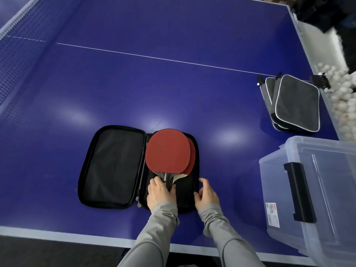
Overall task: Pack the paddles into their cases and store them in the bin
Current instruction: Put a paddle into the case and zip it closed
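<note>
A black zip case (113,166) lies open flat on the blue table, its empty lid half to the left. In its right half lie two red paddles, the top paddle (167,150) stacked over a second paddle (193,153) whose edge peeks out on the right. My left hand (159,191) grips the top paddle's handle. My right hand (206,195) holds the case's right edge near its lower corner, fingers curled over the rim. A clear plastic bin (316,189) with a black handle stands at the right.
Two zipped grey-and-black paddle cases (294,103) lie stacked at the table's right side. Beyond them, off the table's edge, a container holds many white balls (344,97). The net (17,54) runs along the far left. The table's near edge (77,236) is close to me.
</note>
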`<state>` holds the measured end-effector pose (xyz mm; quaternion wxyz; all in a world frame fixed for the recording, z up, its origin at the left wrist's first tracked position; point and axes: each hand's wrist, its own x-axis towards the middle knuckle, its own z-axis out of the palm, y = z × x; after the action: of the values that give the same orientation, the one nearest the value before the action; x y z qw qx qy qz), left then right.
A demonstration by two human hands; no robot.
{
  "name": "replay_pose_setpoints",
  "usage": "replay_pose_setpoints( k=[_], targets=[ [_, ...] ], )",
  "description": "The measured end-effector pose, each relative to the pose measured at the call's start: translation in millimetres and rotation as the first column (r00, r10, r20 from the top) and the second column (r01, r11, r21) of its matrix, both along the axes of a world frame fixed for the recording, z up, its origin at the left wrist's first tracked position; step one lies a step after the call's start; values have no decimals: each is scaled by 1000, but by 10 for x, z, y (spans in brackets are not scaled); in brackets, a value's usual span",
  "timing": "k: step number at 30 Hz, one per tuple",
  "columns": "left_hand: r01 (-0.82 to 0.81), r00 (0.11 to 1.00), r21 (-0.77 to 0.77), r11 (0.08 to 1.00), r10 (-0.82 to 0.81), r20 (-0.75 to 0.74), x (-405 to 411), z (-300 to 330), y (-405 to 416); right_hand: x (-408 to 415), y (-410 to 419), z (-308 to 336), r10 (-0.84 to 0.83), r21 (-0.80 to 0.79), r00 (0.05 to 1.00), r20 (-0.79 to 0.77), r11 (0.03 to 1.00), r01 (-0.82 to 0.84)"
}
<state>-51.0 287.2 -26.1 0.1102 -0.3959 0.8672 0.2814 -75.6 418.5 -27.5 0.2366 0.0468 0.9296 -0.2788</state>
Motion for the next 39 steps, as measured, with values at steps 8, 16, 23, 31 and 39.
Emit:
replay_pose_setpoints(
  k=[8, 16, 23, 31, 39],
  targets=[
    [27, 995, 103, 994, -16, -103, 76, -64, -102, 6, 5, 20, 23, 0, 999, -29, 1000, -23],
    [132, 929, 210, 969, -48, -366, 348, 42, -537, 20, 38, 29, 28, -28, 998, -59, 999, -30],
    [-195, 922, -118, 974, 141, -361, 629, 48, -1672, 21, 31, 35, 6, -26, 998, -69, 1000, -8],
    [-278, 936, 125, 952, 298, -189, 708, -47, -2380, 34, -9, 60, -22, -6, 997, -69, 1000, 22],
    [-284, 806, 544, 789, 504, -311, 808, 169, -2404, 54, -57, 78, -70, 10, 995, -64, 997, 71]
  ],
)
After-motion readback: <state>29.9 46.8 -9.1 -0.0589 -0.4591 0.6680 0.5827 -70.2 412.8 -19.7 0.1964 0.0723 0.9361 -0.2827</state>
